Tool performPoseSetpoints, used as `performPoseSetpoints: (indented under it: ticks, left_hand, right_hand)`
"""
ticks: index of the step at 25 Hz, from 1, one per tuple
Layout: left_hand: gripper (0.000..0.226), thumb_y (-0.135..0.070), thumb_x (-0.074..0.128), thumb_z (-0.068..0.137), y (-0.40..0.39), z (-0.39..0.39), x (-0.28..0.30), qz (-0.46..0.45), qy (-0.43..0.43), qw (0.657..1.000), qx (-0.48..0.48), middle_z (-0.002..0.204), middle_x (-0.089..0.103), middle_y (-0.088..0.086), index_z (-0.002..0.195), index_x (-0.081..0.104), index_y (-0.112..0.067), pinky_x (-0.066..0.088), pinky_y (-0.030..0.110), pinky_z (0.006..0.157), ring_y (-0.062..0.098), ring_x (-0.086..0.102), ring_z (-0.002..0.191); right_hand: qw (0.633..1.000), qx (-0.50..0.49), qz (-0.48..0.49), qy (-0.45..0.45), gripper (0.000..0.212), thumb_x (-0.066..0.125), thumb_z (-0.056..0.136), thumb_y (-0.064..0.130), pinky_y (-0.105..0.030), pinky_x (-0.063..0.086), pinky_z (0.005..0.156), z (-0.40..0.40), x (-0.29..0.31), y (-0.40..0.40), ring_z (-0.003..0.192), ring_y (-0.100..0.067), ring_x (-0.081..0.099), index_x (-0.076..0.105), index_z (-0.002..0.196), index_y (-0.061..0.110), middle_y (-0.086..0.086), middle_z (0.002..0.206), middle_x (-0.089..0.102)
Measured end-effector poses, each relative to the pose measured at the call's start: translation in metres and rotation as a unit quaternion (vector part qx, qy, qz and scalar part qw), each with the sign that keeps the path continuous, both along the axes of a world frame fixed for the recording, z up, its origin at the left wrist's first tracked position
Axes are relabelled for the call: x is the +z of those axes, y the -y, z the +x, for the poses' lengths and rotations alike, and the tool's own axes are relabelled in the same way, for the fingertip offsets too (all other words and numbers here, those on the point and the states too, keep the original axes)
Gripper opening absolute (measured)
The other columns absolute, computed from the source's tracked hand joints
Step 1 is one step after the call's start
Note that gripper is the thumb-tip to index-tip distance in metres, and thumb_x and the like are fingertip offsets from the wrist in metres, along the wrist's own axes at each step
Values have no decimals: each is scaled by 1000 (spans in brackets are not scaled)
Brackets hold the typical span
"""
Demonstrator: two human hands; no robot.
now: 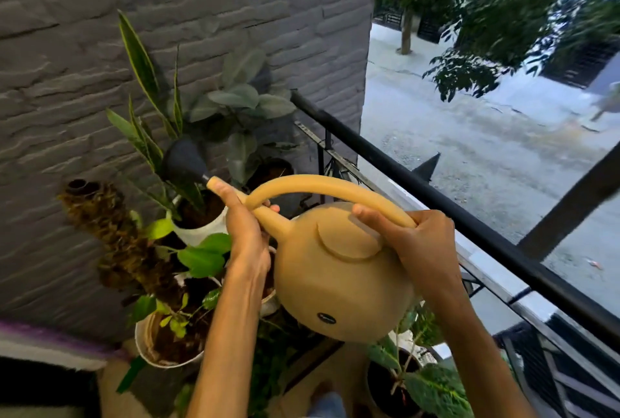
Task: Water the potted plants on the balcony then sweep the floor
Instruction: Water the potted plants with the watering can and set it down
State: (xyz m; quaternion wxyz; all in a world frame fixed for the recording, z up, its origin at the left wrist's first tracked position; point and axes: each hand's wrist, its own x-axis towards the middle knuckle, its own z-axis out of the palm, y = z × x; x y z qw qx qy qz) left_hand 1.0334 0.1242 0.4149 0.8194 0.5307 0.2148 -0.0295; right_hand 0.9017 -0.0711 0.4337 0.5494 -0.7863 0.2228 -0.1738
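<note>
Grey brick wall (201, 8) fills the left and top; street w/ trees beyond on the right. One black railing (436, 206) runs diagonally from the wall corner down to the lower right.

One tan watering can (339, 276), round body, held mid-frame above the pots and tilted toward the wall. Its arched handle runs from the back of the body to the spout; one dark rose head (184, 162) at the spout tip sits over the snake plant.

Plants, approx 5 pots in view: snake plant in a white pot (198, 233) by the wall; dark pot (268, 172) w/ broad grey-green leaves behind it; a cream pot (147, 350) w/ a moss pole (114, 233) and bright green leaves lower left; a white pot partly hidden under the can; a dark pot (396, 384) w/ big leaves bottom right.

2 hands. Left hand (246, 229) wraps the spout where the handle joins, fingers curled round it. Right hand (419, 243) grips the handle's rear end, fingers clenched on it, thumb lying along the top.

Floor (332, 367) is beige, only a small patch visible btw. pots.
</note>
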Motion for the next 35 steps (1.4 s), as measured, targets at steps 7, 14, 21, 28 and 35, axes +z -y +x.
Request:
performPoseSetpoints:
  ticks: [7,14,21,28,35]
  left_hand:
    - [76,-80,28,96,38,113,-48,-3,-35,996,-76,56,63,0,75,64,-16,53,42,81,20,62,66]
    - [95,-95,19,82,67,207,-88,8,-92,980,-174,62,67,2,79,66,-11,57,40,83,20,67,69]
    - [88,-95,13,82,99,283,-130,-44,-186,961,-198,59,56,3,67,53,-18,53,33,74,17,57,55]
    - [78,-84,22,92,111,335,-150,-43,-230,962,-138,59,56,4,72,52,-15,54,33,73,18,56,58]
    - [76,-80,22,97,109,362,-155,-31,-249,961,-115,67,50,6,74,48,-12,50,36,79,18,51,62]
  right_hand:
    - [997,-55,-7,-62,83,85,60,76,-36,38,48,88,-13,8,40,-24,48,62,55,-4,-9,45,55]
    - [991,-68,14,-113,60,85,64,63,-40,56,58,167,-10,11,49,-18,71,74,67,4,-5,58,74]
    - [984,-72,-34,-158,93,66,49,93,-53,60,63,238,-21,24,54,-28,71,75,70,3,-9,58,72]
    - [984,-20,-84,-155,91,58,65,98,-55,61,66,298,-34,33,60,-27,72,75,72,9,-9,62,73]
    - [988,16,-78,-136,67,65,78,86,-55,60,74,332,-44,37,71,-22,74,76,83,19,-1,70,76]
